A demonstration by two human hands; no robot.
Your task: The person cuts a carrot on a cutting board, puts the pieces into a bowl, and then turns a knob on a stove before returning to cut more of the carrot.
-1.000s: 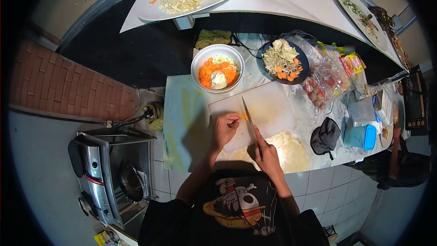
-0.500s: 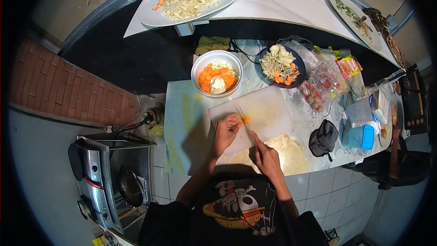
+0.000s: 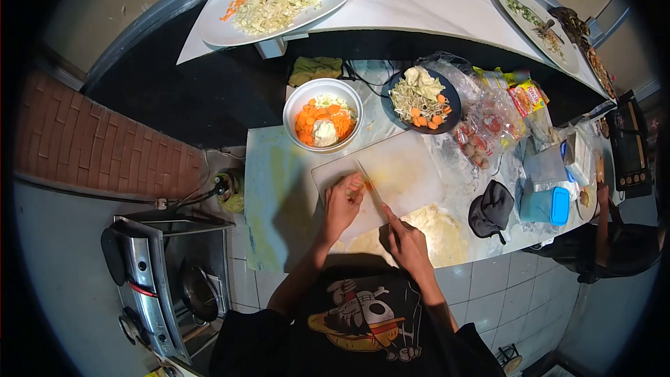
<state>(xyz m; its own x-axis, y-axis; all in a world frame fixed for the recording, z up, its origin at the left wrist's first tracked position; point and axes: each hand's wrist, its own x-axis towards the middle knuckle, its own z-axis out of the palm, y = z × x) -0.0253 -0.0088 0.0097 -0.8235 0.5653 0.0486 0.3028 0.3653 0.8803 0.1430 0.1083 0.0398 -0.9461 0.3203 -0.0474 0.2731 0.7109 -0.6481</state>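
Note:
On the white cutting board (image 3: 412,167), the fingers of my left hand (image 3: 343,202) are curled against a small orange carrot piece (image 3: 369,185), largely hidden by the fingertips and the blade. My right hand (image 3: 407,243) is closed round the handle of a kitchen knife (image 3: 375,195). Its blade points away from me and lies right beside the left fingertips, over the carrot. Beyond the board stands a white bowl (image 3: 287,120) with carrot slices, chopped pale vegetable and a whitish lump. To its right, a dark plate (image 3: 455,102) bears bean sprouts, cabbage and carrot slices.
A white platter (image 3: 342,1) of shredded vegetables rests on the raised shelf. Right of the board are plastic bags (image 3: 481,126), a black cap (image 3: 491,209) and a blue-lidded container (image 3: 559,206). A stove (image 3: 143,272) stands at left. Another person's arm (image 3: 604,227) shows at far right.
The whole view has shifted slightly, so the things appear a little further left. My hands keep their places at the carrot, with the knife blade still against it.

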